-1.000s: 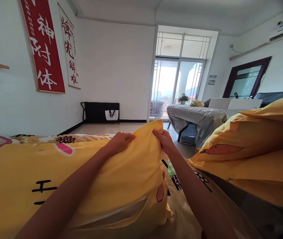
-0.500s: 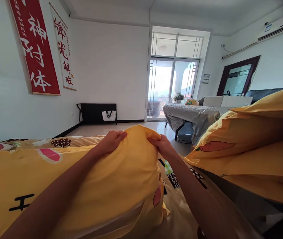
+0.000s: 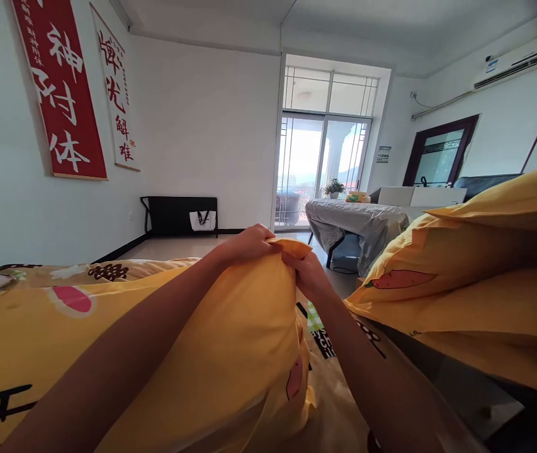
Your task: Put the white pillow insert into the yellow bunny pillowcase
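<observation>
A yellow pillowcase [image 3: 230, 340] with a pink print and black lettering stretches across the left and middle of the view, and a paler layer shows at its lower opening. My left hand [image 3: 252, 244] is closed on its raised top edge. Close beside it, my right hand [image 3: 308, 274] pinches the same fabric near the corner. The corner of the cloth pokes up between the two hands. Both forearms reach in over the pillowcase from below.
At right lies another yellow pillow [image 3: 476, 270] with a carrot print. Beneath is a brown patterned bedsheet [image 3: 339, 390]. Farther off stand a table with a grey plastic cover [image 3: 348, 217], a black folded panel [image 3: 169, 216] and a white bag [image 3: 203, 220].
My left hand has moved right along the fabric edge, close to my right hand. The raised cloth between them has narrowed and bunched. The camera has turned slightly right.
</observation>
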`<state>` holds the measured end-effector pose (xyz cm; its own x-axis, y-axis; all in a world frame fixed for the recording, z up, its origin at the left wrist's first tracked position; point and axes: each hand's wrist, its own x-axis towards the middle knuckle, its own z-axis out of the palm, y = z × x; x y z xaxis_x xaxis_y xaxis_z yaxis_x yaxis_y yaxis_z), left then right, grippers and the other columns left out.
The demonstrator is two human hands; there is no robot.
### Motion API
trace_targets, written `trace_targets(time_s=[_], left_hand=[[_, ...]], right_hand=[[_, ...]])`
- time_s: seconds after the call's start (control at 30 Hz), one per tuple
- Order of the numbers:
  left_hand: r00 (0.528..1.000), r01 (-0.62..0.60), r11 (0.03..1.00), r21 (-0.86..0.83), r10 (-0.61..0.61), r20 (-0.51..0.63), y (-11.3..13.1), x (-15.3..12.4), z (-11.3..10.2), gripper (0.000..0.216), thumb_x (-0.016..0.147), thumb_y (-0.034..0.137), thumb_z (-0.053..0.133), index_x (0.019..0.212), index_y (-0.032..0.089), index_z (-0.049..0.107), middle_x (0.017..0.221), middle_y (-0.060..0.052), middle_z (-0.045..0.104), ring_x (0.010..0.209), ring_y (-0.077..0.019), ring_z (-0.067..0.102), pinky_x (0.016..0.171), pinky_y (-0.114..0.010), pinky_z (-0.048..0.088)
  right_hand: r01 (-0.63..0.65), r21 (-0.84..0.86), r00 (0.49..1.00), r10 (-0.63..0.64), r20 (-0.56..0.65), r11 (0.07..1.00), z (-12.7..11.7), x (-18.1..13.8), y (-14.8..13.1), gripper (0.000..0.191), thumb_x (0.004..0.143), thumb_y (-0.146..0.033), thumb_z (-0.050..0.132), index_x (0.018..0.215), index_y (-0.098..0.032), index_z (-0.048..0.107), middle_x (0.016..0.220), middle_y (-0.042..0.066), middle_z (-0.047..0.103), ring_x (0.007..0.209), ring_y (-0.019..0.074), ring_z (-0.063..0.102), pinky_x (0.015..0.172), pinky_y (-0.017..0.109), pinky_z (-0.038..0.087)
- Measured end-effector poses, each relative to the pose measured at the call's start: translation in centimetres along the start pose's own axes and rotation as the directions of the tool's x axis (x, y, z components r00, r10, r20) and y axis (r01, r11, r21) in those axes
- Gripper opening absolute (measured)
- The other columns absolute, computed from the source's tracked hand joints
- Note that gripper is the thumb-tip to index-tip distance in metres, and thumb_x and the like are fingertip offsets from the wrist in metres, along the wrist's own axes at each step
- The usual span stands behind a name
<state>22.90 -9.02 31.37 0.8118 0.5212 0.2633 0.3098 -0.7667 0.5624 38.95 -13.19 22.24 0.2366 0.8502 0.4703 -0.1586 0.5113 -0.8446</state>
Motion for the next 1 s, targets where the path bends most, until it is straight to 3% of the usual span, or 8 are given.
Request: trace_targets(time_s=[0.13,0.3,0.4,0.6,0.7,0.77,0.9,1.0], left_hand=[[0.982,0.189,0.955,-0.228,-0.178,0.067,-0.1,0.1,0.4,0.014,0.071,0.028,0.061,0.070,0.016,0.055,0.063,0.002,0.056,0.050,-0.0095,0.049,0.046,-0.020,0.038],[0.947,0.319,0.903,-0.289,-0.297,0.120,-0.5,0.8,0.3,0.016,0.062,0.020,0.069,0.073,0.016,0.058,0.063,0.001,0.059,0.052,-0.0112,0.053,0.049,-0.022,0.042],[0.946,0.324,0.890,-0.321,-0.307,0.106,-0.8,1.0,0.6,0.018,0.061,0.023,0.070,0.074,0.016,0.059,0.065,0.000,0.061,0.052,-0.0118,0.053,0.047,-0.022,0.040],[0.956,0.268,0.891,-0.367,-0.293,-0.014,-1.1,0.8,0.8,0.017,0.064,0.029,0.070,0.072,0.017,0.062,0.060,0.001,0.059,0.050,-0.0120,0.051,0.043,-0.022,0.035],[0.955,0.275,0.873,-0.403,-0.297,0.010,-1.3,0.9,0.5,0.017,0.067,0.030,0.069,0.075,0.017,0.062,0.067,-0.001,0.064,0.056,-0.0142,0.057,0.046,-0.022,0.040],[0.948,0.299,0.855,-0.423,-0.318,0.029,-1.5,1.2,0.4,0.018,0.066,0.029,0.070,0.075,0.017,0.061,0.071,-0.003,0.066,0.059,-0.0155,0.060,0.047,-0.023,0.042],[0.941,0.321,0.833,-0.451,-0.333,0.055,-1.5,1.6,0.4,0.018,0.064,0.023,0.071,0.072,0.015,0.056,0.065,-0.003,0.063,0.055,-0.0146,0.057,0.048,-0.024,0.043],[0.931,0.343,0.827,-0.446,-0.361,0.045,-1.5,1.8,0.7,0.017,0.063,0.018,0.069,0.070,0.015,0.054,0.063,-0.003,0.062,0.052,-0.0139,0.055,0.047,-0.024,0.043]], right_hand=[[0.102,-0.170,0.984,-0.124,-0.129,0.980,-1.4,-1.8,0.8,0.037,0.065,-0.051,0.075,0.086,-0.021,0.068,0.082,0.002,0.068,0.074,0.0171,0.058,0.065,0.029,0.047],[0.141,-0.244,0.977,-0.174,-0.120,0.959,-1.7,-3.8,3.3,0.039,0.070,-0.058,0.069,0.068,-0.020,0.061,0.067,0.000,0.059,0.064,0.0146,0.050,0.057,0.026,0.042],[0.139,-0.208,0.966,-0.179,-0.189,0.968,-2.0,-4.0,5.2,0.039,0.070,-0.057,0.069,0.064,-0.021,0.057,0.061,-0.002,0.053,0.057,0.0125,0.044,0.051,0.024,0.036],[0.068,-0.313,0.991,-0.100,-0.086,0.947,-3.4,-3.7,6.3,0.038,0.073,-0.059,0.065,0.068,-0.022,0.056,0.065,-0.001,0.055,0.061,0.0157,0.049,0.056,0.028,0.040],[0.257,-0.627,0.836,-0.494,-0.238,0.736,-2.9,-4.4,4.1,0.029,0.078,-0.050,0.063,0.079,-0.021,0.058,0.077,0.002,0.057,0.067,0.0164,0.049,0.063,0.030,0.041],[0.349,-0.792,0.721,-0.683,-0.114,0.501,-1.4,-5.3,2.5,0.019,0.086,-0.040,0.056,0.082,-0.021,0.056,0.079,0.003,0.057,0.071,0.0172,0.049,0.067,0.031,0.040],[0.420,-0.902,0.767,-0.571,0.292,0.102,2.5,-6.6,1.6,0.014,0.090,-0.032,0.050,0.089,-0.019,0.055,0.082,0.007,0.061,0.077,0.0211,0.052,0.071,0.034,0.038],[0.411,-0.912,0.775,-0.530,0.344,0.010,4.0,-6.6,2.2,0.015,0.092,-0.025,0.045,0.081,-0.019,0.052,0.077,0.006,0.059,0.073,0.0203,0.051,0.066,0.031,0.036]])
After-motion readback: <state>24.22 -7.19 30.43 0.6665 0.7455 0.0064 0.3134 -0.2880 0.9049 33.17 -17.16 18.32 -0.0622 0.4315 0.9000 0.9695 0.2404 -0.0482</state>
